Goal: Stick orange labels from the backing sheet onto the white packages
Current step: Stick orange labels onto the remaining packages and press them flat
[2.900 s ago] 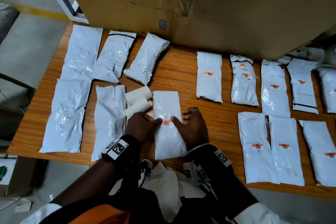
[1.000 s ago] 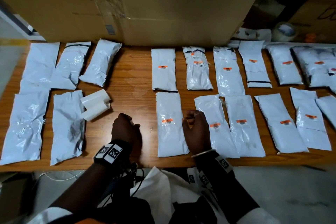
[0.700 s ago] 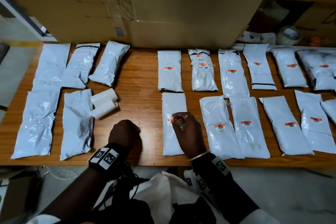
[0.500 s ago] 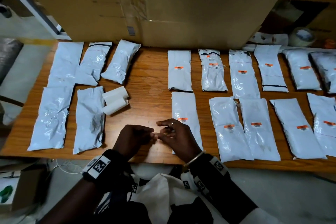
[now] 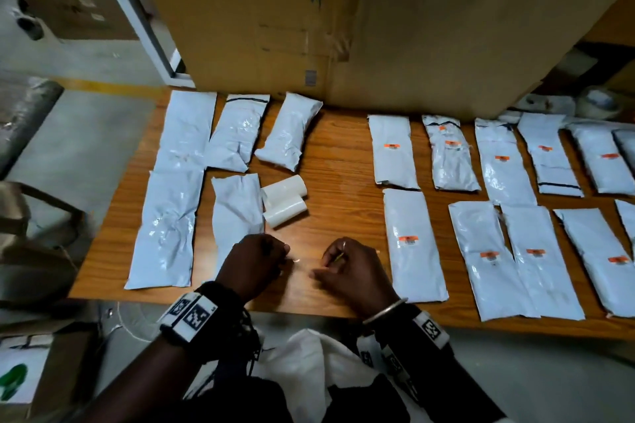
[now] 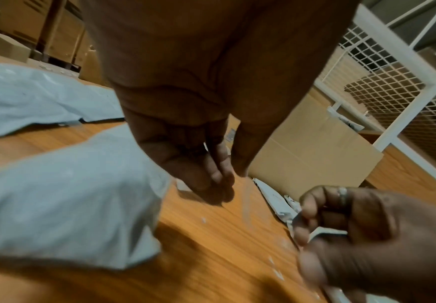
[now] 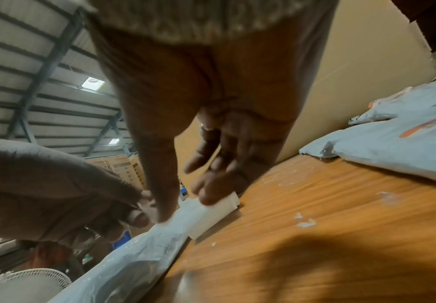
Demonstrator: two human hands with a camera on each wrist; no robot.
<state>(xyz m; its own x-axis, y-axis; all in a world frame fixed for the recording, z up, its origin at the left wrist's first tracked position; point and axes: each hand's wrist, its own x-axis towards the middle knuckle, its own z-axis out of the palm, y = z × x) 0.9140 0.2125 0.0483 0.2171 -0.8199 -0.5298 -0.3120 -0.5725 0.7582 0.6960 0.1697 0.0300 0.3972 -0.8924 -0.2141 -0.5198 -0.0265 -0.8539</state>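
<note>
Several white packages lie on the wooden table (image 5: 338,161). The ones on the right carry orange labels, among them the nearest package (image 5: 414,271) with its label (image 5: 408,238). The left ones, such as the package (image 5: 237,213), are bare. My left hand (image 5: 283,256) hovers at the table's front edge with curled fingers, and a small pale bit of backing sheet (image 5: 297,260) shows at its tips. My right hand (image 5: 330,263) is a little to the right, fingers curled round a small label strip (image 6: 327,231). Both hands hang just above bare wood.
Two white rolls (image 5: 285,203) lie beside the bare package, just beyond my left hand. A big cardboard box (image 5: 378,27) walls off the back of the table. A tape roll (image 5: 599,103) sits at the far right. Small paper scraps (image 7: 305,221) dot the wood.
My right hand left the labelled package and met the left hand at the front edge. The two hands have now drawn apart, each keeping a small piece.
</note>
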